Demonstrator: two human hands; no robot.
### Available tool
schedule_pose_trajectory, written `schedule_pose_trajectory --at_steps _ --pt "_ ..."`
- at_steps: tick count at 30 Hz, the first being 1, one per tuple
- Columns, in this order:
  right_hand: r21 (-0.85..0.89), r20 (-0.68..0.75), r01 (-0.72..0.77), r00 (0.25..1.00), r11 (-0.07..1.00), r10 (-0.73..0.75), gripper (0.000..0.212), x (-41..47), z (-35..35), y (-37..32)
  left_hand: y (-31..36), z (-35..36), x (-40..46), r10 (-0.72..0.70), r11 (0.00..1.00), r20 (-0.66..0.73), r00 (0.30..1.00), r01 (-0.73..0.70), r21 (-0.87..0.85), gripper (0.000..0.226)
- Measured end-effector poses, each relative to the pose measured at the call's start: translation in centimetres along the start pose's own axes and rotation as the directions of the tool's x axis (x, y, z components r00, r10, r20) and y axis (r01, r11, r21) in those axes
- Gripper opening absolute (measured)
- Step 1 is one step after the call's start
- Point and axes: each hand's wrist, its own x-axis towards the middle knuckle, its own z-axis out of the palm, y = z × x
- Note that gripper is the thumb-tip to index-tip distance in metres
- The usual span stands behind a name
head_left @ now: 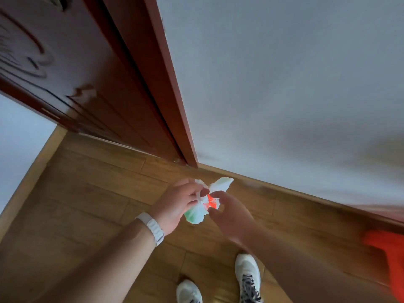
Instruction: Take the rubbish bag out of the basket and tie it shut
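A small, thin plastic rubbish bag (196,213), white-green with something red-orange inside, hangs in the air above the wooden floor between both hands. My left hand (181,202), with a white band on its wrist, pinches the gathered neck and one loose flap of the bag. My right hand (229,213) grips the bag from the right, fingertips at the red part, and another flap (220,183) sticks up behind them. No basket is in view.
A dark red wooden door (91,79) and its frame (175,101) stand ahead at the left. A white wall (284,84) with a wooden skirting board (306,193) runs to the right. My two white shoes (247,276) stand on the floor below. A blurred orange object (389,254) sits at the right edge.
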Motion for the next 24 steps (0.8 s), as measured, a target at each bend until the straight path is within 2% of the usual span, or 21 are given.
schedule_pose_trajectory --at_steps 3,5,9,13,16,19,24 --pt "-0.198 0.004 0.098 0.995 0.975 -0.099 0.05 2.4 -0.5 2.1 -1.3 0.7 5.4 -0.016 0.992 -0.033 0.999 0.02 0.125 0.029" --pt "-0.354 0.027 0.164 0.986 0.921 -0.165 0.053 4.0 -0.8 3.5 -2.2 1.0 8.6 -0.027 0.977 -0.058 0.998 0.038 0.211 0.034" --pt "-0.515 0.064 0.221 0.974 0.828 -0.219 0.059 6.2 -0.9 5.8 -3.6 1.7 13.5 -0.077 0.974 -0.129 0.989 0.103 0.204 0.035" --pt "-0.518 0.078 0.233 0.971 0.823 -0.226 0.059 7.0 -0.8 7.1 -5.0 2.0 16.2 -0.08 0.963 -0.187 0.979 0.124 0.239 0.016" --pt "-0.502 0.079 0.23 0.972 0.834 -0.221 0.059 7.0 -0.8 7.5 -5.8 1.5 17.3 -0.107 0.948 -0.221 0.969 0.167 0.272 0.023" --pt "-0.47 0.086 0.214 0.977 0.856 -0.197 0.058 6.6 -1.1 7.3 -6.0 1.0 17.4 -0.142 0.943 -0.243 0.96 0.206 0.262 0.02" --pt "-0.459 0.066 0.199 0.98 0.866 -0.19 0.058 6.0 -1.9 6.3 -5.4 0.4 15.6 -0.126 0.943 -0.248 0.961 0.194 0.27 0.02"
